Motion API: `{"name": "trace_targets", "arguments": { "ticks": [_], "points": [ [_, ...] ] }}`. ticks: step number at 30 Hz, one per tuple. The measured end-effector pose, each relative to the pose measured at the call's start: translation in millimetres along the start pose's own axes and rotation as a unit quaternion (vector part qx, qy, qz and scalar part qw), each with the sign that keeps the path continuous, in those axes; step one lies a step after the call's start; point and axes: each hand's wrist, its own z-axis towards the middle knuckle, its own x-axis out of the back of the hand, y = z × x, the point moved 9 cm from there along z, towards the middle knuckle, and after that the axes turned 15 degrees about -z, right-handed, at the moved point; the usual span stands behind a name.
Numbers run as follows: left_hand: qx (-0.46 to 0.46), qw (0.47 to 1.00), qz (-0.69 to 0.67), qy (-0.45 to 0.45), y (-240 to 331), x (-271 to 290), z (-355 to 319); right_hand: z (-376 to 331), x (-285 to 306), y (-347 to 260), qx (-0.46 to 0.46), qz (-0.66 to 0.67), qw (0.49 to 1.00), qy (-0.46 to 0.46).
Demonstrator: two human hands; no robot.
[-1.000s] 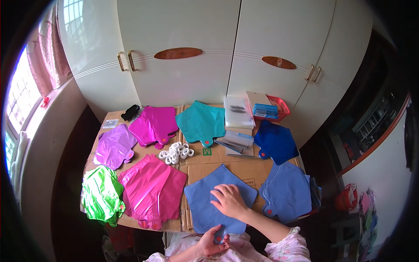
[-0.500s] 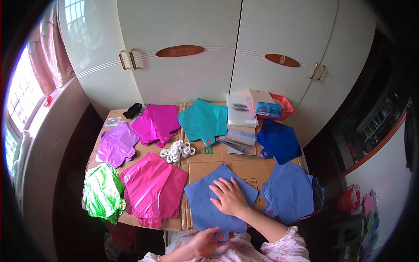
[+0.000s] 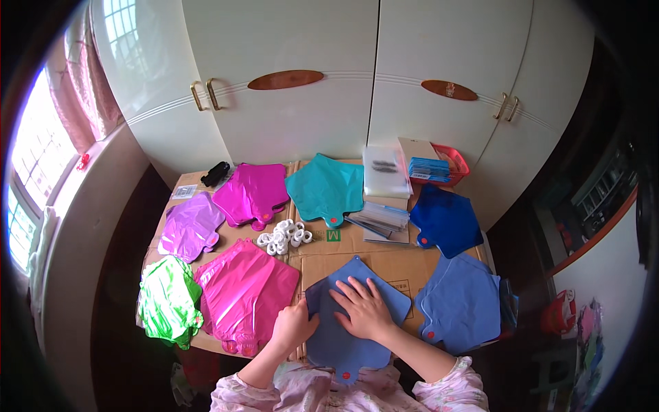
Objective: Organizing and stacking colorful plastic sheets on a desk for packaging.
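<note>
A blue star-shaped foil balloon lies flat at the near edge of the cardboard-covered tabletop. The right hand rests palm-down on its middle, fingers spread and pointing away from the person. The left hand grips the balloon's left edge, fingers curled over it. Just left lies a pink foil balloon; just right, a lighter blue foil balloon.
</note>
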Motion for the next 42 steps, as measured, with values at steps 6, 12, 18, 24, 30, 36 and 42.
{"name": "trace_targets", "arguments": {
  "ticks": [6, 12, 18, 24, 30, 36, 42],
  "points": [
    [-0.002, 0.999, 0.049, 0.025, 14, 4, -9, 0, -2, -1, 0.001, 0.014, 1.0, -0.019],
    [-0.123, 0.99, -0.063, 0.016, 49, -18, -9, -1, -4, 1, 0.003, 0.026, 0.999, -0.026],
    [-0.218, 0.971, -0.085, 0.055, 73, -26, -13, -3, -11, 2, 0.016, 0.029, 0.999, -0.029],
    [-0.226, 0.967, -0.096, 0.075, 70, -30, -13, -3, -10, 6, -0.002, 0.066, 0.998, -0.001],
    [-0.226, 0.967, -0.086, 0.075, 67, -35, -13, -7, -13, 28, -0.081, 0.212, 0.971, 0.076],
    [-0.229, 0.972, -0.058, -0.021, 73, -42, -11, -9, -7, 35, -0.115, 0.21, 0.966, 0.096],
    [-0.301, 0.942, 0.045, -0.141, 59, -25, -3, -7, -5, 29, -0.097, 0.165, 0.974, 0.122]
  ]
}}
